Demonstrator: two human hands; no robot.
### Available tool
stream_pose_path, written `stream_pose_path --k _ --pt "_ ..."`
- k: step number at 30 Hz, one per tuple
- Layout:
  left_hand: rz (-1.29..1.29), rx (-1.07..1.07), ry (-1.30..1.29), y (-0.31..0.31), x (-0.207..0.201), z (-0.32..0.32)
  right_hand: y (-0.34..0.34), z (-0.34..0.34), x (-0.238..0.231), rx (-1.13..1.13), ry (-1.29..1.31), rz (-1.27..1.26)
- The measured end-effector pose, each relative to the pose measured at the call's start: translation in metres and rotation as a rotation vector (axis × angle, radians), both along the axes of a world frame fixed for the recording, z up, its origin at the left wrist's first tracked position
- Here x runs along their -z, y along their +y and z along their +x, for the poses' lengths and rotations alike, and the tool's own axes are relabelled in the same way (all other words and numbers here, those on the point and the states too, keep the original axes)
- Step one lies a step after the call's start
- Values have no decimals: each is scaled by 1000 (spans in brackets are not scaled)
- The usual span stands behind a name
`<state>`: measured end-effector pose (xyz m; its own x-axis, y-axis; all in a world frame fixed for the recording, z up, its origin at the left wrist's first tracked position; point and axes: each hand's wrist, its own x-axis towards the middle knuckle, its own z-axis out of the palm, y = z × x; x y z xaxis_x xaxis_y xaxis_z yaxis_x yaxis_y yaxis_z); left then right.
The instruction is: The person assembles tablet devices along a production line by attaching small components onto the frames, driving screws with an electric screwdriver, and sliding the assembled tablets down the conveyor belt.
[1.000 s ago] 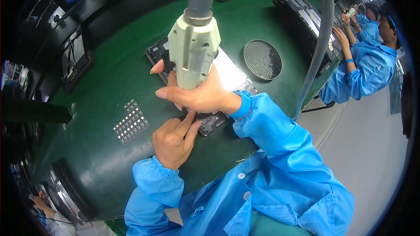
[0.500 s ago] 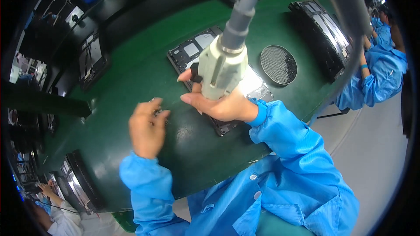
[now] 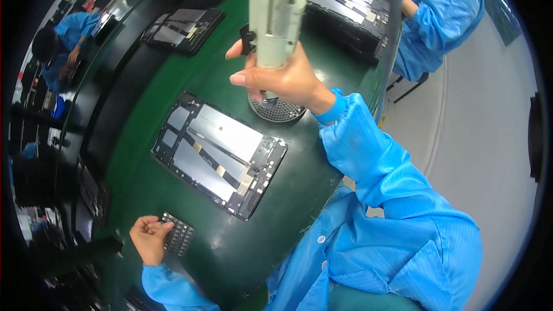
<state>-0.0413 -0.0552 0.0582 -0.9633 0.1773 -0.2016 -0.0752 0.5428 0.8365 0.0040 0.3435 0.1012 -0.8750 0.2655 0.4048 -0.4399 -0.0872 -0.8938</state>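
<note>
Right hand [image 3: 290, 79] grips the driver [image 3: 276, 20] over the dish [image 3: 277, 115] at the panel's [image 3: 222, 157] two o'clock; a careless dip could tip it. Left hand [image 3: 148, 241] touches the seven-o'clock sheet [image 3: 183, 236], pinch unclear

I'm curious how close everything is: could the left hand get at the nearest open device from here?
Probably yes: the left hand, at the gridded sheet, is near the device, and the right hand holds its pale tool clear of it.
</note>
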Motion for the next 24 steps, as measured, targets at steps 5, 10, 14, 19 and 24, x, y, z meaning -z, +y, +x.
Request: stream_pose_path --k 5,10,14,19,24 --pt "-435 21 472 32 4 19 6 -10 20 22 -2 -98" --pt "-229 239 608 45 -2 48 1 -20 29 -16 -13 -54" --pt "172 136 -26 65 -7 71 2 -22 29 -28 -89 -18" --pt "95 223 182 57 10 70 2 -28 38 -43 -106 4" --pt "222 -81 48 62 13 80 5 -25 42 -76 -125 38"
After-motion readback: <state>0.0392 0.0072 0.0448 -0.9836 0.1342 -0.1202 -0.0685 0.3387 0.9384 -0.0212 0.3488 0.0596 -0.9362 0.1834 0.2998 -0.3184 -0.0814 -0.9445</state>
